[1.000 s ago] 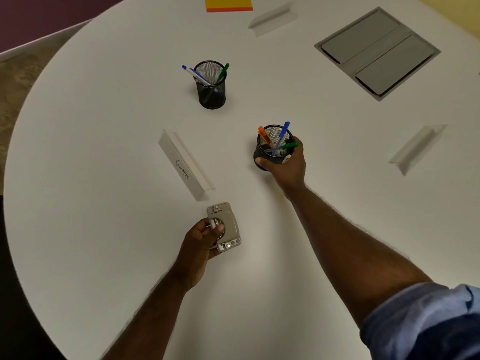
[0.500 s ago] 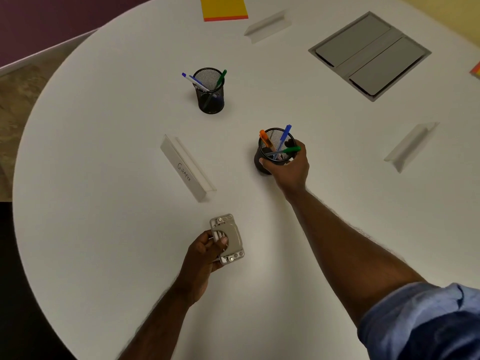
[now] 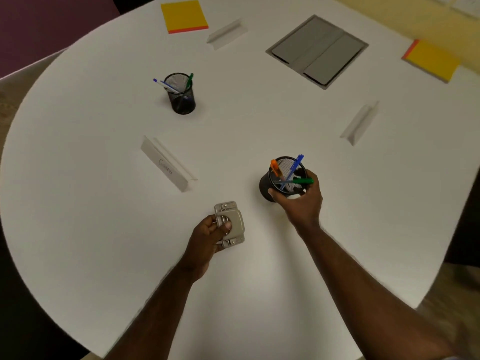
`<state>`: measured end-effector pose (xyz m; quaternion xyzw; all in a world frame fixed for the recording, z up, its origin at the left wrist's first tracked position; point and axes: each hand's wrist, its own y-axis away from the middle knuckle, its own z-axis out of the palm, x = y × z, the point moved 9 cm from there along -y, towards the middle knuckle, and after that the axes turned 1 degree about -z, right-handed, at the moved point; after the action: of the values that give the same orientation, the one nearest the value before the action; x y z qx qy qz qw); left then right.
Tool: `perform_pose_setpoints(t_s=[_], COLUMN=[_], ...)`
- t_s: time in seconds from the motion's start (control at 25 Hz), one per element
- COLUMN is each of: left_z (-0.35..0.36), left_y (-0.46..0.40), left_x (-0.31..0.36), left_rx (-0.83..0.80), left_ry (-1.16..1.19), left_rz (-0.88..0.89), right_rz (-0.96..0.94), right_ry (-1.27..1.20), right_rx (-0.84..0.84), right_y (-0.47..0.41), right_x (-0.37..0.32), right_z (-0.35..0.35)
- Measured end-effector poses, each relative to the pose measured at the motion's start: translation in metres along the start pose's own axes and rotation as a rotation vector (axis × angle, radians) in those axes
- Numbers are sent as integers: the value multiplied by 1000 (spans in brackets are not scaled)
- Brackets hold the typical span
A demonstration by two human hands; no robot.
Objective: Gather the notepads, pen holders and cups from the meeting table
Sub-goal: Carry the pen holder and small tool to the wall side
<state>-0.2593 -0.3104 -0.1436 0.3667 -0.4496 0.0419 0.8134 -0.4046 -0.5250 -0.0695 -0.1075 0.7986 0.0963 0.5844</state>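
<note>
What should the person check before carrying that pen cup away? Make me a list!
1. Right hand grips the near pen holder: ok.
2. Pens inside it, none fallen out: ok.
3. Holder lifted clear of the table: cannot tell.
4. Left hand free for more: not ok, it holds a hole punch.
5. Far pen holder gathered: not ok.
6. Yellow notepads gathered: not ok.

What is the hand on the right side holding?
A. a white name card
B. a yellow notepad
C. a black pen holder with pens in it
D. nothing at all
C: the right hand has its fingers curled round the rim of the black mesh pen holder, which has orange, blue and green pens sticking out of it.
</note>
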Motion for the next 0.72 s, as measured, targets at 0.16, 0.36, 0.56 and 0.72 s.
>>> perform_pose_setpoints(t_s=[0.16,0.36,0.56,0.72], left_z=[48,122,210,289], left_y=[13,38,73,110], left_x=[-2,-20,-57,-98], left_rx=[-78,-203,-312,-360], left_ry=[-58,-147,-251,-321], left_rz=[-1,-13,-40,-48], right_rz=[-1,-4,33,60], right_ry=[12,44,39,2], right_rx=[91,197,335,466], right_y=[44,92,145,200], right_x=[2,12,35,61], right_z=[-76,-182,-301,-400])
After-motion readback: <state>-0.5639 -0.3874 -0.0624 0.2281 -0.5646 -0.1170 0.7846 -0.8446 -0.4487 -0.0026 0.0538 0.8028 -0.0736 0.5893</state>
